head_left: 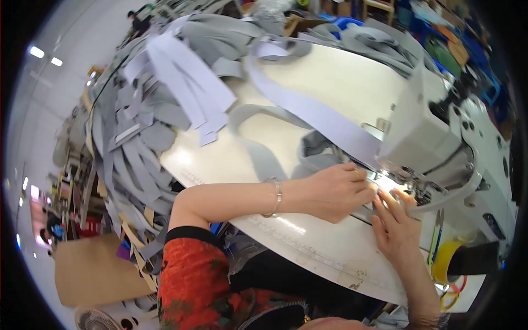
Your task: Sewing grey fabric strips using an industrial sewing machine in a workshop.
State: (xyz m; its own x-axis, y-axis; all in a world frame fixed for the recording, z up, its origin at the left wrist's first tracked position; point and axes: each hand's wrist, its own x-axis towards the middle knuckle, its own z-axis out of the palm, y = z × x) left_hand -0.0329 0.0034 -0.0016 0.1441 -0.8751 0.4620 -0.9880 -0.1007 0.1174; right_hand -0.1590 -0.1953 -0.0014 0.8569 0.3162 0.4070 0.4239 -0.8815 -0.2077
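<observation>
A white industrial sewing machine (418, 126) stands at the right of the white worktable (286, 247), its needle area lit. My left hand (335, 195), with a bangle on its wrist, is closed just left of the needle, pinching what looks like a grey strip (367, 212) that it largely hides. My right hand (396, 225) lies beside it, bent fingers apart and touching the work at the presser foot. A pale lilac band (319, 110) runs to the machine; a grey band (256, 148) lies looped behind my left hand.
Heaped grey strips (137, 154) and lilac pieces (187, 82) cover the table's left side. Scissors (452, 291), a yellow tape roll (444, 263) and slim tools (437, 234) sit right. A cardboard sheet (93, 269) and fan (93, 319) are lower left; distant people (137, 22) work behind.
</observation>
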